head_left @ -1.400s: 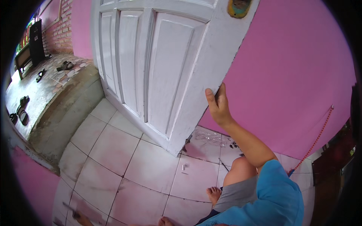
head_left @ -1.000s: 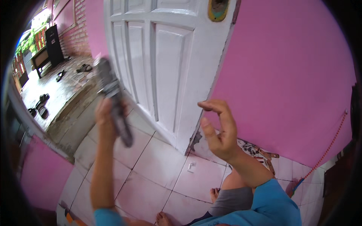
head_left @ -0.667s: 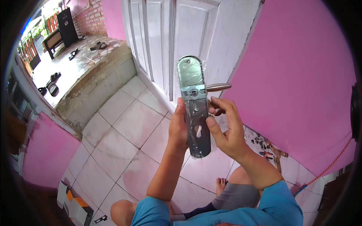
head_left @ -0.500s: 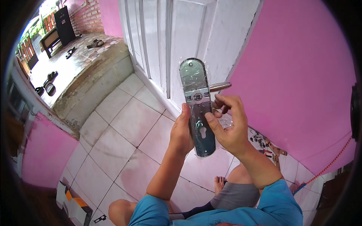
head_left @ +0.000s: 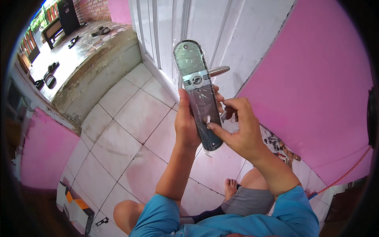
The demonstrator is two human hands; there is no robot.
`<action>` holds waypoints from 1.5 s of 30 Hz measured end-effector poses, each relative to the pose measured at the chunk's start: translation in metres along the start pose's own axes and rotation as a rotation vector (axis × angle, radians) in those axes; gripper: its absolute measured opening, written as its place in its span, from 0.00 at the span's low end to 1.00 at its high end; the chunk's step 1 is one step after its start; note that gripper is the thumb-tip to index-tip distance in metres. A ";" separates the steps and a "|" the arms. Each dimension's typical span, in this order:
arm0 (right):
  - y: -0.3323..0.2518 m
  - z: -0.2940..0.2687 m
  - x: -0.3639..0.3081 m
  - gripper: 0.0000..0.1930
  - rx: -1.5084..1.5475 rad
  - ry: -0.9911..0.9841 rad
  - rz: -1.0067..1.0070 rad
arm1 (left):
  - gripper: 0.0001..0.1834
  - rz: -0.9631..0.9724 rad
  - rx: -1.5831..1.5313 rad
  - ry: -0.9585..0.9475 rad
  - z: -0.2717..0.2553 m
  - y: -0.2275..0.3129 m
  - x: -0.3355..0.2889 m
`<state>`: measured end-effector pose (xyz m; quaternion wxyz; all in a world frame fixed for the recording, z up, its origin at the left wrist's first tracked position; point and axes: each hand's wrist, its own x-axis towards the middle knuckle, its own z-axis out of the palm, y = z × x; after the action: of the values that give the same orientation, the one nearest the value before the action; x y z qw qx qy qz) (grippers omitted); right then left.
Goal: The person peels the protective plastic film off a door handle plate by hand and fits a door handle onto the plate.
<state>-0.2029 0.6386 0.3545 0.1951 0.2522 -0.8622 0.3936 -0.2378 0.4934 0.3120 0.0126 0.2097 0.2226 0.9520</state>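
A long metal door handle plate [head_left: 203,104] with rounded ends, its back side up, is raised in front of me. Clear plastic wrap [head_left: 188,59] covers it, and its silver lever [head_left: 219,71] sticks out to the right. My left hand [head_left: 187,124] is closed around the plate, thumb along the left edge, fingertips showing past the right edge. My right hand [head_left: 242,132] is at the lower right edge. Its thumb touches the face by the keyhole, its other fingers are bent, and loose wrap shows between them.
Ahead stands a white panelled door [head_left: 189,23] beside a pink wall [head_left: 308,79]. Tools [head_left: 290,154] and small parts lie on the tiled floor at right. An opened box [head_left: 77,209] and a slotted metal plate [head_left: 102,222] lie lower left. Sandals [head_left: 50,79] rest on the raised step [head_left: 106,75].
The plate and my left hand have moved up and left in view. My right thumb has shifted down the plate to the keyhole. The left fingertips now show past the right edge.
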 end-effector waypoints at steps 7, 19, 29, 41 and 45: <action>0.015 0.003 0.006 0.31 -0.204 0.112 -0.246 | 0.37 0.070 0.024 0.041 -0.004 0.000 0.003; 0.013 0.009 0.008 0.19 -0.291 0.156 -0.349 | 0.38 -0.004 0.038 0.013 0.013 -0.004 -0.004; 0.012 0.008 0.011 0.22 -0.097 0.234 -0.263 | 0.39 -0.012 0.142 0.120 0.014 -0.014 -0.008; 0.014 0.003 0.008 0.05 0.040 0.214 -0.046 | 0.46 0.126 0.234 0.128 0.027 -0.028 -0.005; 0.024 0.006 0.011 0.04 -0.107 0.290 -0.188 | 0.46 0.103 0.235 0.207 0.035 -0.029 -0.006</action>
<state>-0.2270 0.6445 0.3431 0.3667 0.2616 -0.8173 0.3593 -0.2200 0.5332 0.3262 -0.0839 0.1216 0.3214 0.9354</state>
